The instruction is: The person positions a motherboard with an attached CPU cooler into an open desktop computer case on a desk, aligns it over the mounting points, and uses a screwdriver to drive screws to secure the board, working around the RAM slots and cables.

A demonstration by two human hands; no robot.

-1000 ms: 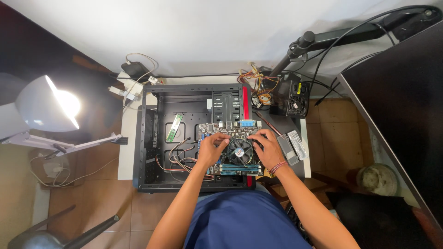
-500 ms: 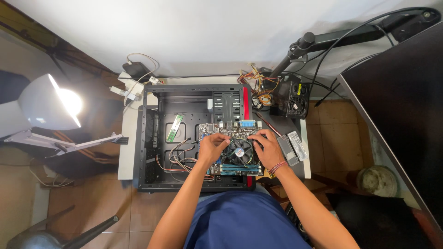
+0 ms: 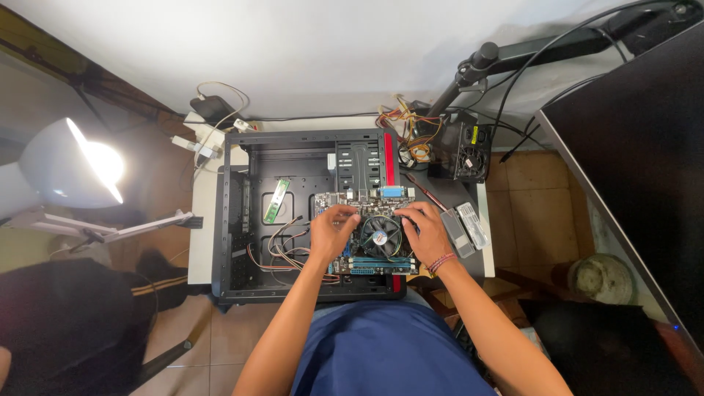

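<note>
White table (image 3: 203,242), centre of frame, on a tiled floor (image 3: 535,205). Directly on it: open black computer case (image 3: 235,220), filling most of the top; power strip (image 3: 196,139) at upper-left corner; grey panel (image 3: 451,213) with small clear box (image 3: 471,225) along right edge.

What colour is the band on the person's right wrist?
Red, with some lighter strands, on the right hand's wristband; the head view shows it.

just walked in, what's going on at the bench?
A person has both hands on a motherboard lying inside an open black computer case. The left hand rests on the board left of the cooler fan; the right hand sits on its right. A green memory stick lies loose in the case.
</note>
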